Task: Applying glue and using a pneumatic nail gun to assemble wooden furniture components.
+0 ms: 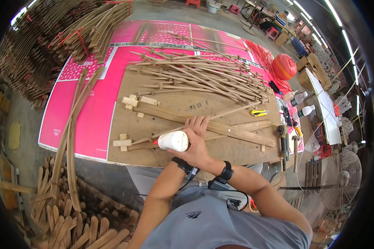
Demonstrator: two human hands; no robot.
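Note:
My right hand grips a white squeeze bottle lying nearly sideways, its red tip pointing left beside a thin wooden rod. Just beyond it, my left hand is closed round the rod's middle; its palm and wrist are partly hidden behind the right hand. The rod runs slantwise from a small wooden block at the left to the far right. Under my hands lie two long wooden slats, with several small blocks at the left end of the farther one.
Many thin rods are heaped beyond my hands on brown board over a pink-covered table. A yellow cutter, a power tool, bottles and red twine sit right. Wood bundles stand left; a fan stands right.

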